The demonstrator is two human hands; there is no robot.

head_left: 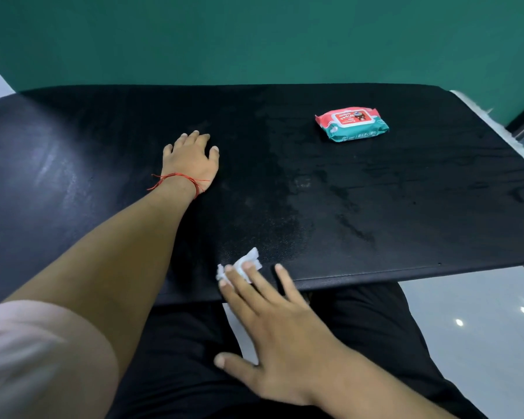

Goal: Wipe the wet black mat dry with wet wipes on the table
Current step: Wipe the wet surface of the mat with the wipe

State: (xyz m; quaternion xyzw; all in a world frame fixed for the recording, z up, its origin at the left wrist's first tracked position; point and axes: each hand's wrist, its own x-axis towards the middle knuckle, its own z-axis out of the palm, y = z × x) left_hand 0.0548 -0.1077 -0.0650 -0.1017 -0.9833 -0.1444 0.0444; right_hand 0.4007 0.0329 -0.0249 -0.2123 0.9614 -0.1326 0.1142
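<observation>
Head view: my right hand (pixel 288 325), fingers spread, presses the wipe (pixel 251 257) on the mat (pixel 421 182); left hand (pixel 189 160) flat; wet streaks (pixel 353 228) left to wipe.

You see a matt black mat (pixel 375 182) with damp streaks, a crumpled soft wipe (pixel 245 261), and a glossy plastic wipes pack (pixel 351 124).

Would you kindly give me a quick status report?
Left hand flat on black mat. Right hand pressing white wipe at near edge. Wet streaks centre and right. Wipes pack far right, clear of hands.
</observation>
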